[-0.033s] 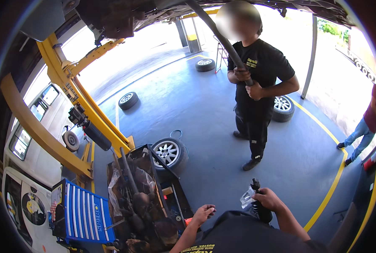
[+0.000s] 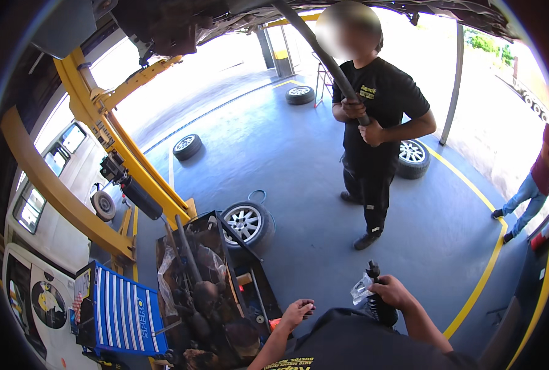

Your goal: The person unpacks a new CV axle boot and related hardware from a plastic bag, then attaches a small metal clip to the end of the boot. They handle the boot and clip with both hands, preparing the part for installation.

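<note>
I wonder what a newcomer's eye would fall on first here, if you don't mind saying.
Probably the co-worker right of centre, gripping a long grey pole that slants up toward the vehicle's underside. Next come the yellow lift post at left and, at lower right, the right hand holding a black ribbed cylindrical part.

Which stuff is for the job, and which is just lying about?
Seem in use:
black ridged part, in right hand
clear plastic
dark pole, in another person's hands

Seem just lying about:
four wheels, on the floor
blue drawer chest

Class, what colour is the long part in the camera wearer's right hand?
The long part is black, best seen in the head view.
</note>
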`<state>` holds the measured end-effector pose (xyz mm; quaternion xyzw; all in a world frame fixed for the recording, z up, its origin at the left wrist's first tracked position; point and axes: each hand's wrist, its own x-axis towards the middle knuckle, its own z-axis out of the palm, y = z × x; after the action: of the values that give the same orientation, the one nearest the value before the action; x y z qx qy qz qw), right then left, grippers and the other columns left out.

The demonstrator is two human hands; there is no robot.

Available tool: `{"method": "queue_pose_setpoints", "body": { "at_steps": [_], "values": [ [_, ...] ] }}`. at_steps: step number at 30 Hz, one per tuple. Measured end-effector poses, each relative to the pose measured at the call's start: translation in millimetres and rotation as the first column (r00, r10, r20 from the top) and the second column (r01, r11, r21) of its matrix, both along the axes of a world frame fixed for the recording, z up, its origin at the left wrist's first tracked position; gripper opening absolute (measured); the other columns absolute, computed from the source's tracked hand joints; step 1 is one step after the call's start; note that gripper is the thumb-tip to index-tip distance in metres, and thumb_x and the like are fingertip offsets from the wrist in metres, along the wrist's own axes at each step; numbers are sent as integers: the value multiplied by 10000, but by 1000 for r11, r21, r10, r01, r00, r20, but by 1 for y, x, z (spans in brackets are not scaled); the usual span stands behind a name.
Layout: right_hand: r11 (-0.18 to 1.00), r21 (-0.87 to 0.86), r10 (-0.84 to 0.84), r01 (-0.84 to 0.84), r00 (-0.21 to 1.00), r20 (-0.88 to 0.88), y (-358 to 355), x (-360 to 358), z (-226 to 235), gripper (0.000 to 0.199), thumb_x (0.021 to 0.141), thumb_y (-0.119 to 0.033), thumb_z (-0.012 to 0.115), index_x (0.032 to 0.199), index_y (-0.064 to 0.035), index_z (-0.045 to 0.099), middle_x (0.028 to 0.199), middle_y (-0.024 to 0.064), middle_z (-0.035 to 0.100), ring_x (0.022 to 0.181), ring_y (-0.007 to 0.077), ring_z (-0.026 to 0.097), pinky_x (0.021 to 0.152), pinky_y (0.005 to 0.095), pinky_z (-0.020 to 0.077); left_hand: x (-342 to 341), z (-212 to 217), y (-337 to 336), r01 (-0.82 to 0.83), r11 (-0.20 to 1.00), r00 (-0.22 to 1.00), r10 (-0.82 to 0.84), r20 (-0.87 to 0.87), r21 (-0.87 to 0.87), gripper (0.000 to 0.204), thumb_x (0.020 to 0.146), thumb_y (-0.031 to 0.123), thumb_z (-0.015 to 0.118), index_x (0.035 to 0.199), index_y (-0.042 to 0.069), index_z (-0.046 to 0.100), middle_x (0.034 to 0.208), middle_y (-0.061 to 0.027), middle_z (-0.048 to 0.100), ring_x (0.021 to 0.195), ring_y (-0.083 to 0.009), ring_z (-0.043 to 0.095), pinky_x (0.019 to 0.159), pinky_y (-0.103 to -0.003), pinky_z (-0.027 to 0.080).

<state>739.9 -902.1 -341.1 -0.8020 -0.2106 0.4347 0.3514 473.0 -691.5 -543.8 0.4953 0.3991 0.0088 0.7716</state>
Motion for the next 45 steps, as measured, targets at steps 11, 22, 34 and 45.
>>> {"method": "queue_pose_setpoints", "body": {
  "at_steps": [11,22,34,45],
  "values": [
    [999,18,31,-31,999,-15,2,-5,0,340,964,-290,708,1015,46,726,879,81,697,810,158,636,784,352,509,-8,-13,2,32,999,999,-32,-17,23,282,1071,236,640,1309,85,648,1138,-24,730,955,-110,687,858,-291,546],
    [995,0,97,-97,995,7,10,-7,-2,330,978,-299,697,1008,29,724,865,73,691,797,157,615,777,357,504,-15,-13,3,-9,1000,999,9,-34,9,259,1073,215,625,1290,77,651,1104,-20,723,917,-108,668,827,-272,524],
    [995,1,100,-100,994,47,10,-12,2,347,979,-312,699,974,35,719,828,85,677,776,171,610,767,368,500,-18,-12,1,-11,1000,1000,11,-22,6,265,1068,211,634,1289,65,654,1112,-23,725,911,-102,669,819,-267,526],
    [995,-3,99,-99,994,36,9,-12,3,337,979,-306,704,986,29,727,842,82,683,780,169,617,771,366,500,-17,-17,5,28,999,999,-26,-30,40,286,1071,248,643,1309,89,651,1141,-18,734,958,-113,689,858,-300,538]
  ]
}}
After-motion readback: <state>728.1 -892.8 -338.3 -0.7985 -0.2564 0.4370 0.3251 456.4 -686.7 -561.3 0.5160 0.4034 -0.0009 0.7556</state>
